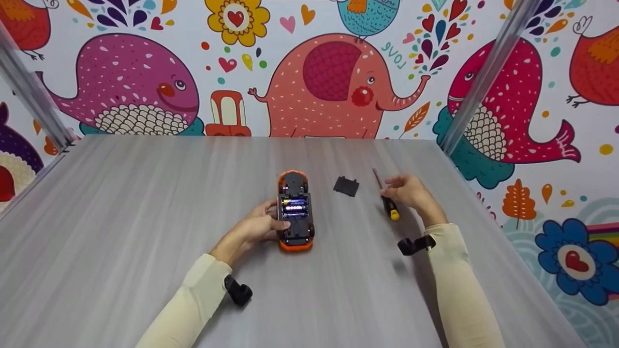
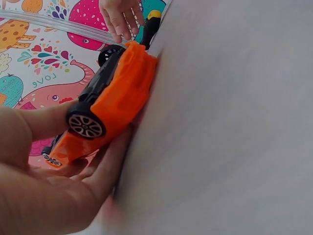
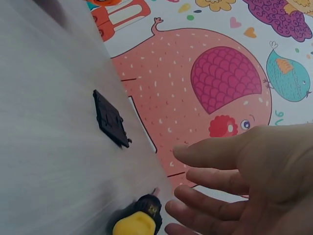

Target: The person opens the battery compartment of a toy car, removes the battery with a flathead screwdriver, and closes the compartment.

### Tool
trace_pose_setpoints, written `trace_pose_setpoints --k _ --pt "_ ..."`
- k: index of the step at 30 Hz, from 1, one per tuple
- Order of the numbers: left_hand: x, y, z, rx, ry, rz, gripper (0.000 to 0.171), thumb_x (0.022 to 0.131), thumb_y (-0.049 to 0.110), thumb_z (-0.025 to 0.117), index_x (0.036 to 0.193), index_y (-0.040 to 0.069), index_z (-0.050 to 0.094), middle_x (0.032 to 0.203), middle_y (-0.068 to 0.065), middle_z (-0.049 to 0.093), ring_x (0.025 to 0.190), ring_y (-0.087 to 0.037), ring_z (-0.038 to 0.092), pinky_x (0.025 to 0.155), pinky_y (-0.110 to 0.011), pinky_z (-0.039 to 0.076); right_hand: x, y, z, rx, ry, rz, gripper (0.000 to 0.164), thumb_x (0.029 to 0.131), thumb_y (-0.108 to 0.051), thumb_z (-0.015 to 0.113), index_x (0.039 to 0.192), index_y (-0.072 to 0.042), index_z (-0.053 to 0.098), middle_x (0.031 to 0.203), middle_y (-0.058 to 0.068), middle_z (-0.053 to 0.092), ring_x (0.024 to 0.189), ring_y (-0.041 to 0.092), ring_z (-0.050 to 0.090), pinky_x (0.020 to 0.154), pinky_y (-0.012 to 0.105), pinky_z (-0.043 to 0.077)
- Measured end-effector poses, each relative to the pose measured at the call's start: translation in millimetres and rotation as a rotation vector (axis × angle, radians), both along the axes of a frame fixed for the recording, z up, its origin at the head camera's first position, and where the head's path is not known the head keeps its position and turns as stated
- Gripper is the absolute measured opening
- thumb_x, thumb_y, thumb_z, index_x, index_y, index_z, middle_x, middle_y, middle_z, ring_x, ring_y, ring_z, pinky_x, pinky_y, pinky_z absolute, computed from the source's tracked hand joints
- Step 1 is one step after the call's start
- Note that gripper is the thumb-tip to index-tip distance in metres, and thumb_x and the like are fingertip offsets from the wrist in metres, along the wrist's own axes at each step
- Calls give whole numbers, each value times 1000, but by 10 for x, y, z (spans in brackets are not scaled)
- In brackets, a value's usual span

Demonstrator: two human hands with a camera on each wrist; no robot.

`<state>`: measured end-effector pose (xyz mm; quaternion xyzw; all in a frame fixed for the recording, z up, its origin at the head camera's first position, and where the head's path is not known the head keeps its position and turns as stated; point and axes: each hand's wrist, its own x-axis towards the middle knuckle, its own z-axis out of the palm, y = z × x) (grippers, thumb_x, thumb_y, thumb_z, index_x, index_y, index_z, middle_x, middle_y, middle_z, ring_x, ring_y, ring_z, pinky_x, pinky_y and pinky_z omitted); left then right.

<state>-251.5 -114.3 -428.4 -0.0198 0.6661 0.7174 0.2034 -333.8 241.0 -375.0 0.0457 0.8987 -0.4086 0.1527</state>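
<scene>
Orange toy car (image 1: 297, 231) is in your left hand (image 1: 256, 227), upside down, its dark underside and wheels facing up. You grasp it from its left side: your thumb lies over the edge onto the underside, while your fingers reach along the side and beneath the body. Whether the body also rests on the table (image 1: 145, 241) cannot be told for certain. It lies to the left of your right hand (image 1: 413, 193), well apart from it. That hand is released, its fingers extended and grasping nothing. Just beside its fingertips is a screwdriver (image 1: 389, 205), black-and-yellow handle toward you and shaft pointing away; you cannot tell whether a fingertip touches it.

In the car's underside, just beyond your left thumb, the battery compartment (image 1: 296, 195) is uncovered. Batteries (image 1: 295, 209) in dark bluish wrapping lie in it side by side, set across the car's length. Between your hands, nearer the right one and about level with its fingertips, a thin black plate (image 1: 346, 186) with small tabs lies flat.
</scene>
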Motion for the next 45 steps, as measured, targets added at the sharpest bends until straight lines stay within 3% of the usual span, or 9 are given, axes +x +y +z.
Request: trace_pose_setpoints --k 7,15,23,28,39,45 --pt "-5 2 9 21 -7 -6 75 91 -11 55 156 -3 19 149 -30 43 116 -31 64 95 -40 57 -39 43 -87 84 -105 -29 62 94 -30 71 145 -4 44 147 22 47 123 33 47 118 53 36" --pt "5 -5 18 12 -15 -6 77 91 -10 56 156 -2 18 149 -29 44 117 -31 63 98 -41 56 -45 37 -183 137 -143 -34 70 90 -34 75 142 0 43 136 21 49 111 29 51 95 35 55" --pt "-7 -18 6 -4 -22 -10 77 92 -9 57 157 -1 16 149 -29 44 120 -32 62 102 -43 53 -13 0 -216 174 -104 -47 62 90 -29 76 134 4 49 124 19 54 102 26 56 81 32 61" --pt "-4 -20 8 -4 -24 -13 78 92 -8 58 157 0 16 148 -29 44 121 -32 62 102 -43 53 -19 4 -213 162 -114 -77 61 90 -27 76 134 4 50 123 18 53 104 27 55 80 29 60" --pt "1 -18 11 15 6 -26 76 90 -9 57 156 -1 19 146 -29 47 116 -29 64 97 -41 56 -37 15 -233 186 -90 -61 63 90 -29 76 136 5 50 126 19 54 104 26 54 80 28 57" --pt "-4 -25 8 9 6 -29 76 90 -9 57 156 -1 21 146 -28 47 117 -30 64 100 -42 55 -64 23 -199 134 -96 -76 62 93 -30 72 138 5 49 128 19 51 111 29 51 92 32 53"
